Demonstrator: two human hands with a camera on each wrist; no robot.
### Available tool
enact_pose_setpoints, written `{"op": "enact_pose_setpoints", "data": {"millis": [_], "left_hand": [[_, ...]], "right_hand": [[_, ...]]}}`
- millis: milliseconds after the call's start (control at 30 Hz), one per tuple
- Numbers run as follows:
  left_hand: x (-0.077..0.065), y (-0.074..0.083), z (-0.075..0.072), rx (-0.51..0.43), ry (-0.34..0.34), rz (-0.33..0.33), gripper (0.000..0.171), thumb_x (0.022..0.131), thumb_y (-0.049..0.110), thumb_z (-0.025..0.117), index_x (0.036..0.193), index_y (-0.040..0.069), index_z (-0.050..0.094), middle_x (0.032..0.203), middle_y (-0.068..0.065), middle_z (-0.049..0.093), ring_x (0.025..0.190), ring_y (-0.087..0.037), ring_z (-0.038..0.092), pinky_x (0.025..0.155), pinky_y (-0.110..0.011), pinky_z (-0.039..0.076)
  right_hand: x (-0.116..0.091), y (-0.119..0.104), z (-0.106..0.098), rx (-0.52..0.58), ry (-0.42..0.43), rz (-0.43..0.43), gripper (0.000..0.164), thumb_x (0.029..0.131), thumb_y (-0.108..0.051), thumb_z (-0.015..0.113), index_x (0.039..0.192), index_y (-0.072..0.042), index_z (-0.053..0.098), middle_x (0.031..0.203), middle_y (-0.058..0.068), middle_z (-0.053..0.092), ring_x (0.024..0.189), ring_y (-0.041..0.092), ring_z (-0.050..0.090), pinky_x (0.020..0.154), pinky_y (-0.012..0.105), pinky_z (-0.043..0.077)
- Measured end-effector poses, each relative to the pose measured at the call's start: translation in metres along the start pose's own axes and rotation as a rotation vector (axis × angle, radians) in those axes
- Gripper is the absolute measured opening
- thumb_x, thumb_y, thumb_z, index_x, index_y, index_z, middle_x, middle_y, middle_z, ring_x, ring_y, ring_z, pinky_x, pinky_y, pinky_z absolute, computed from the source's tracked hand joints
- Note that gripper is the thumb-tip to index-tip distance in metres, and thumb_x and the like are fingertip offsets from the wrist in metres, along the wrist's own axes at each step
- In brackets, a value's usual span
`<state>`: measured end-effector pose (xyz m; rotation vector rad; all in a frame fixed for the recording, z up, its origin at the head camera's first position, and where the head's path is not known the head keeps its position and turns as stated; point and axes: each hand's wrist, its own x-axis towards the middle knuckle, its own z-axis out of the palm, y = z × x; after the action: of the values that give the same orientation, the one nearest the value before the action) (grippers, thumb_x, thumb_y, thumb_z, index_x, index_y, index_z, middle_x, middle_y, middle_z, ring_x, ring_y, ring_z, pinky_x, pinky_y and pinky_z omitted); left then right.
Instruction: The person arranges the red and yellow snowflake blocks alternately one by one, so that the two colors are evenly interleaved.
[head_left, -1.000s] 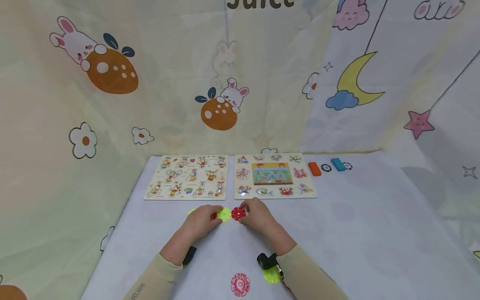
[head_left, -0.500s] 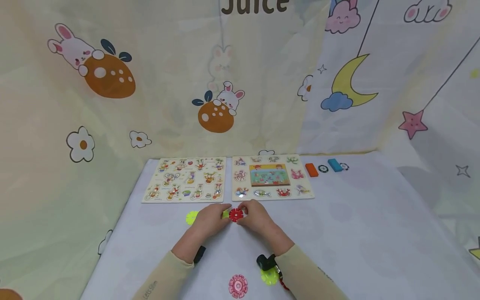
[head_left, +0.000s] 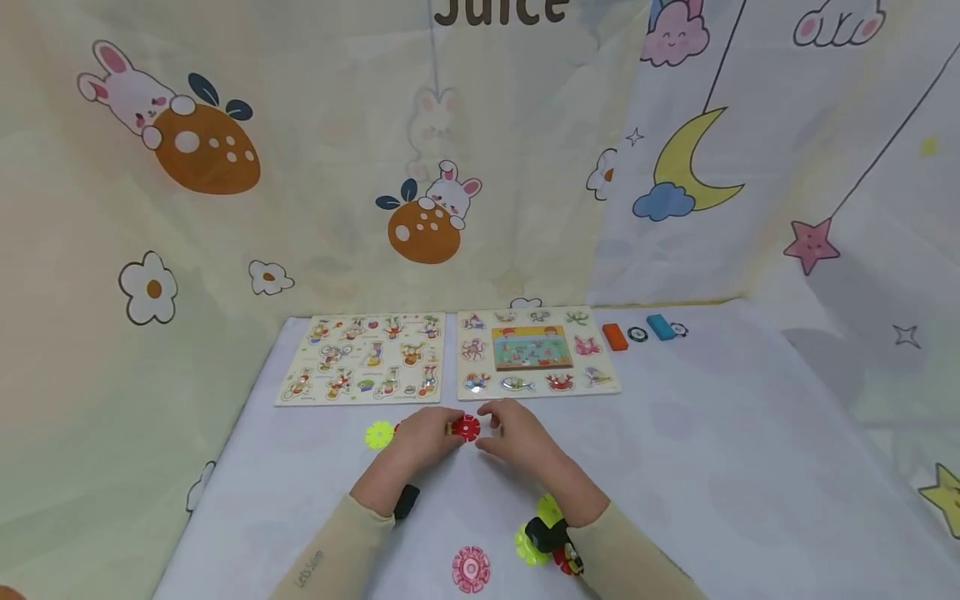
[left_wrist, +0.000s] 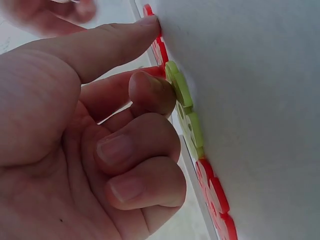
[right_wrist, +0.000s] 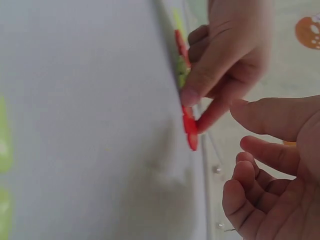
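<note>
Red disc (head_left: 468, 427), right end of the row (left_wrist: 193, 129) on the table (head_left: 675, 467): my left fingers (right_wrist: 214, 115) pinch it, right fingers (right_wrist: 272, 154) spread just beside. Probably light, stiff, slick (plastic, I'd guess); take the notched rim.

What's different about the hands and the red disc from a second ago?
The right hand let go of the red notched disc; its fingers are now apart, just right of it. The left hand slid right and now pinches that disc. The puzzle boards, orange block and blue block stayed put.
</note>
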<state>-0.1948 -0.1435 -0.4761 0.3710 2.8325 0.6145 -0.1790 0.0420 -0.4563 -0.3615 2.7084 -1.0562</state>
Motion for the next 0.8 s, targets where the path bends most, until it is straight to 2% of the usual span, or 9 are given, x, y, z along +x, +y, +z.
{"op": "enact_pose_setpoints", "data": {"millis": [233,400,533,633,800], "left_hand": [[0.001,-0.001,0.0,0.009,-0.007,0.016,0.049,0.083,0.033,0.072,0.127,0.015,0.061,0.118,-0.005,0.062,0.1,-0.021,0.055,0.086,-0.043,0.045],[-0.002,0.0,0.0,-0.015,-0.01,0.014,0.048,0.084,0.033,0.071,0.128,0.016,0.061,0.121,-0.005,0.061,0.099,-0.021,0.054,0.085,-0.042,0.045],[-0.004,0.0,0.0,-0.038,-0.016,0.015,0.048,0.084,0.032,0.07,0.128,0.015,0.06,0.121,-0.006,0.06,0.095,-0.02,0.052,0.081,-0.039,0.045],[-0.003,0.0,-0.001,-0.037,-0.015,0.017,0.048,0.084,0.031,0.07,0.128,0.015,0.06,0.12,-0.006,0.061,0.092,-0.019,0.051,0.079,-0.037,0.044],[-0.003,0.001,0.0,-0.031,-0.014,0.015,0.047,0.085,0.031,0.07,0.128,0.015,0.06,0.119,-0.006,0.061,0.087,-0.018,0.051,0.074,-0.034,0.043]], "right_hand": [[-0.043,0.002,-0.017,0.009,-0.036,-0.008,0.046,0.078,-0.027,0.077,0.12,-0.017,0.061,0.094,0.002,0.054,0.075,0.017,0.048,0.059,0.026,0.045],[-0.078,0.011,-0.019,0.027,-0.145,0.008,0.042,0.076,-0.031,0.079,0.114,-0.021,0.063,0.09,-0.001,0.054,0.074,0.015,0.049,0.06,0.026,0.045],[-0.101,0.022,-0.011,-0.021,-0.217,0.021,0.039,0.071,-0.034,0.082,0.105,-0.023,0.065,0.085,-0.005,0.051,0.075,0.012,0.048,0.064,0.026,0.043],[-0.11,0.027,-0.004,-0.085,-0.243,0.071,0.041,0.066,-0.037,0.084,0.1,-0.024,0.064,0.084,-0.009,0.05,0.077,0.01,0.047,0.067,0.027,0.044],[-0.111,0.027,0.004,-0.152,-0.245,0.153,0.043,0.061,-0.037,0.086,0.092,-0.022,0.061,0.082,-0.008,0.049,0.076,0.012,0.047,0.068,0.031,0.046]]}}
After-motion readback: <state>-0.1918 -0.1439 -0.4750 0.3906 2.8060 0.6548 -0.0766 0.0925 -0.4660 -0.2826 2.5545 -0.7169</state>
